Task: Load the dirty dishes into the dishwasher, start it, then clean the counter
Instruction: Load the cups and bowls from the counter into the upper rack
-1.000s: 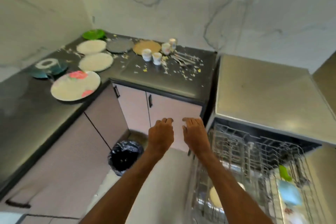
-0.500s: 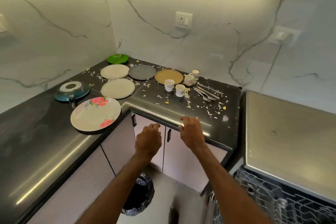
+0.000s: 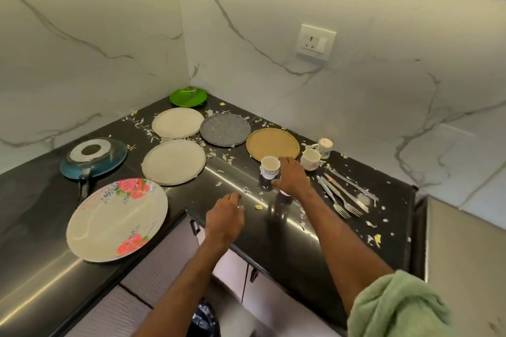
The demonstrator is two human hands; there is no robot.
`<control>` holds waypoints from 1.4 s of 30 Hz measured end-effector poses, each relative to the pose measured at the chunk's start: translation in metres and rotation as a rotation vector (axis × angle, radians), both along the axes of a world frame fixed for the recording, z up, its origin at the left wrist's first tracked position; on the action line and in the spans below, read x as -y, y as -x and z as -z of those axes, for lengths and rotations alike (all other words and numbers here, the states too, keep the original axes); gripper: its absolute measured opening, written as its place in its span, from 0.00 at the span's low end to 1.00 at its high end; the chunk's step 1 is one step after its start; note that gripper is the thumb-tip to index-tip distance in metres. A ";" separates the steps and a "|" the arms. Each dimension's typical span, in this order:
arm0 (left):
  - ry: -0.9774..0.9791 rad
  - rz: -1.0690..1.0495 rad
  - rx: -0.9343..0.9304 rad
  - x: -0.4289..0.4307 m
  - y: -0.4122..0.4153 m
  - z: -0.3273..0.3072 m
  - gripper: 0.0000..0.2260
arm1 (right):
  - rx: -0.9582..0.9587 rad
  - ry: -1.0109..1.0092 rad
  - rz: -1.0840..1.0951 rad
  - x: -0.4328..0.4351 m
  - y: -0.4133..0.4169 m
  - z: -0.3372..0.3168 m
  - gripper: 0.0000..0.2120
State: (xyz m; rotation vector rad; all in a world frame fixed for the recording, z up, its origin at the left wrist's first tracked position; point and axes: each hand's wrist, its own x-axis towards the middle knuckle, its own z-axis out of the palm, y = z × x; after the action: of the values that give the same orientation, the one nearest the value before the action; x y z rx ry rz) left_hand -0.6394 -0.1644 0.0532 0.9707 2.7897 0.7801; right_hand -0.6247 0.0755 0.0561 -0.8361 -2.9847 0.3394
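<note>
Two hands are now reaching out over the black counter [image 3: 273, 241]; half a second ago they were hanging at its front edge. The right hand [image 3: 291, 179] is coming down just beside the nearest white cup [image 3: 270, 167], fingers curving over the spot where another cup was standing earlier. Whether it is grasping anything cannot be told. The left hand [image 3: 226, 216] is hovering slack, holding nothing. The floral plate [image 3: 117, 220], blue pan [image 3: 94, 157] and forks [image 3: 339, 200] are lying unmoved.
</note>
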 end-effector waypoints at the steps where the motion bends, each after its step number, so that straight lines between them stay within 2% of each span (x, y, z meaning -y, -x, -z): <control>1: 0.012 -0.010 0.008 -0.007 0.006 0.002 0.16 | 0.015 0.014 -0.021 -0.012 0.013 0.000 0.40; 7: 0.123 -0.031 0.037 -0.020 0.033 0.011 0.16 | 0.173 0.040 -0.132 -0.044 0.069 0.021 0.45; 10: 0.121 -0.032 0.041 -0.015 0.043 0.013 0.17 | 0.237 0.052 -0.180 -0.041 0.079 0.031 0.40; 16: 0.092 -0.030 0.095 0.000 0.053 0.014 0.17 | 0.175 0.017 -0.208 -0.008 0.080 0.036 0.33; 18: 0.058 -0.014 0.122 0.003 0.052 0.013 0.16 | 0.043 0.064 -0.152 0.010 0.070 0.032 0.32; 21: -0.063 0.021 0.237 0.008 0.050 0.013 0.13 | -0.335 0.292 0.073 0.050 0.038 0.025 0.33; 25: -0.311 0.070 0.596 0.013 0.037 0.012 0.08 | -0.718 0.642 0.387 0.124 -0.024 0.018 0.30; 27: -0.398 0.102 0.791 0.018 0.019 0.004 0.10 | -0.852 0.733 0.493 0.161 -0.055 0.014 0.29; 31: -0.468 0.296 1.106 0.044 -0.041 -0.002 0.16 | -1.158 0.887 0.719 0.229 -0.124 0.013 0.26; 34: -0.477 0.355 1.264 0.066 -0.092 0.002 0.20 | -1.244 0.863 0.815 0.269 -0.181 0.022 0.29; 37: -0.447 0.400 1.349 0.086 -0.144 0.007 0.23 | -1.238 0.783 0.879 0.300 -0.239 0.022 0.22; 40: -0.402 0.370 1.428 0.104 -0.200 0.011 0.17 | -1.190 0.765 0.944 0.324 -0.301 0.027 0.19; 42: -0.379 0.371 1.460 0.111 -0.234 0.011 0.17 | -1.172 0.761 0.994 0.335 -0.338 0.032 0.21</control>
State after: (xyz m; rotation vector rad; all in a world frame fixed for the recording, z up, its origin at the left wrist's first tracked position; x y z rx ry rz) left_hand -0.4057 -0.2757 0.0420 0.5023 1.2075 1.2413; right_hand -0.2862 -0.2598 0.0244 -1.3359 -1.1479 1.2946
